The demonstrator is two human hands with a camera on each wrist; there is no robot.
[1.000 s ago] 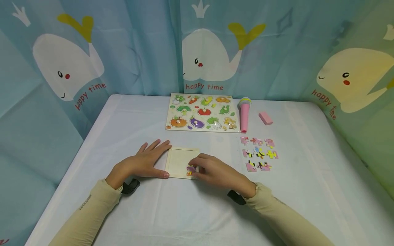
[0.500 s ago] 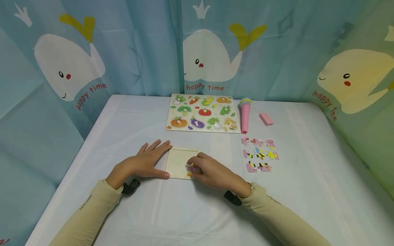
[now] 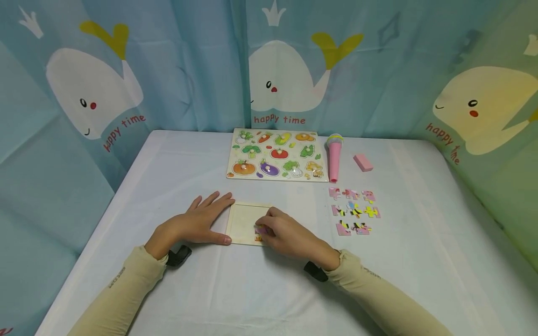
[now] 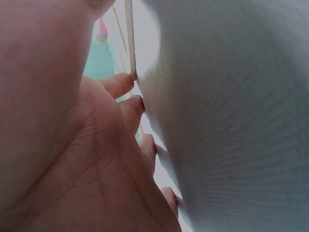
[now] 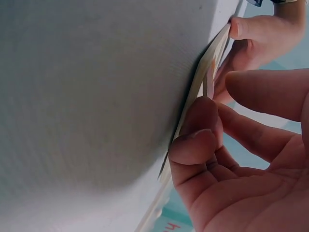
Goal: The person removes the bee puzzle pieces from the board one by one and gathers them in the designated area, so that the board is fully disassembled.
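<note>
A shallow wooden puzzle frame [image 3: 245, 217] lies on the table in the head view. My left hand [image 3: 197, 219] steadies its left side, fingers spread, with thumb and index fingertip at the two left corners. My right hand [image 3: 290, 233] is over the frame's right part, fingers curled, pinching a purple-and-pink jigsaw piece [image 3: 261, 230] inside the lower right corner. In the right wrist view the piece [image 5: 208, 84] shows edge-on at the fingertips. Just below it in the head view, an orange patterned bit [image 3: 258, 238] shows in the frame; the hand hides the rest.
Several pink-and-yellow jigsaw pieces [image 3: 355, 211] lie in rows right of the frame. Behind stand a vegetable peg puzzle board [image 3: 277, 163], a pink toy microphone [image 3: 334, 158] and a pink block [image 3: 363, 162]. A whale-print curtain [image 3: 201, 70] encloses the table.
My right hand has shifted slightly left over the frame, turning the pinched jigsaw piece, of which less shows now. The left hand has stayed in place.
</note>
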